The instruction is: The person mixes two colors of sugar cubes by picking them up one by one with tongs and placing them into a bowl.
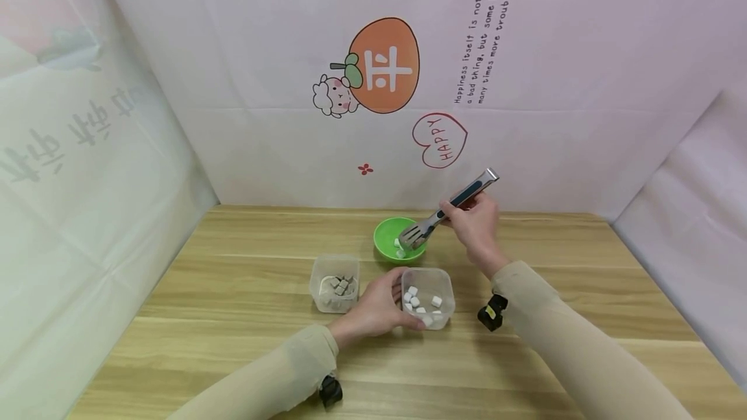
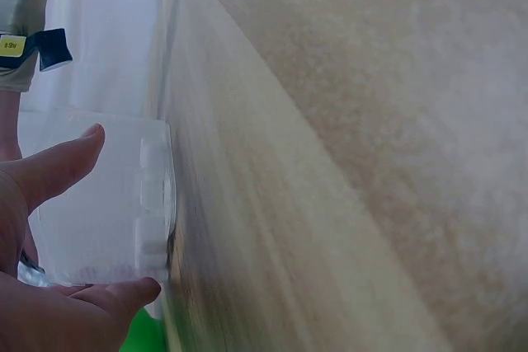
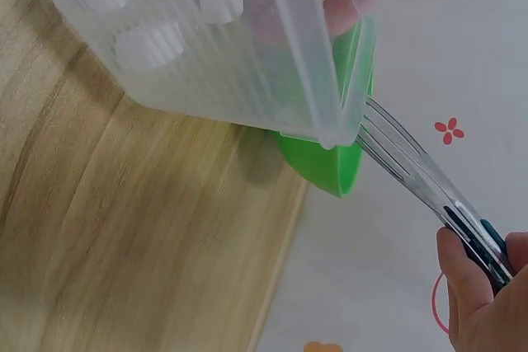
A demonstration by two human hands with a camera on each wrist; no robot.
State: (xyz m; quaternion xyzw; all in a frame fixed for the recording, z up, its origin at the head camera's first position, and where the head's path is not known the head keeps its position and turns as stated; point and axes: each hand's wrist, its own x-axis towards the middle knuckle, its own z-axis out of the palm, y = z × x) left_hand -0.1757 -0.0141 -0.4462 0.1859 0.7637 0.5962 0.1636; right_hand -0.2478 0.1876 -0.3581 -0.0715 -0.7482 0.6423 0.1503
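Note:
My right hand (image 1: 477,225) holds metal serving tongs (image 1: 463,196) with dark grip panels. The slotted tips of the tongs are down inside a green bowl (image 1: 382,242), close to a few white cubes (image 1: 401,253) there. My left hand (image 1: 378,306) grips the left side of a clear plastic container (image 1: 446,284), thumb at the near side and fingers at the far side. Several white cubes (image 1: 436,301) lie in that container. In the right wrist view the container (image 3: 206,96) hides the tong tips and part of the bowl (image 3: 326,169).
A second clear container (image 1: 318,274) with several grey-brown cubes (image 1: 341,286) stands left of my left hand. The wooden table (image 1: 245,316) ends at a printed white cloth backdrop (image 1: 280,154). White cloth also hangs at both sides.

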